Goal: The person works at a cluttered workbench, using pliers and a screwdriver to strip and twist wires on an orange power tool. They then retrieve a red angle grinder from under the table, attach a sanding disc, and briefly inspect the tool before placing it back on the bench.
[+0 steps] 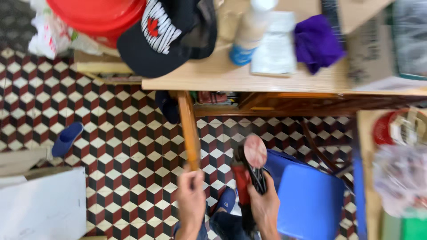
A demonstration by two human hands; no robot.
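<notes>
On the patterned tile floor [124, 146] a blue slipper [66, 138] lies far left. Right of it, the left hand [191, 200] is closed around the lower end of the wooden table leg [189, 131], which descends from the front left corner of the table [231, 78]. Just beside it, the right hand [265, 205] is wrapped around a red and black sander [248, 171], its round pinkish disc [255, 151] raised, close to the leg. A blue plastic stool [309, 200] stands right of the hands. On the table's left edge sits a black cap [164, 35]; a purple cloth [316, 42] lies farther right.
</notes>
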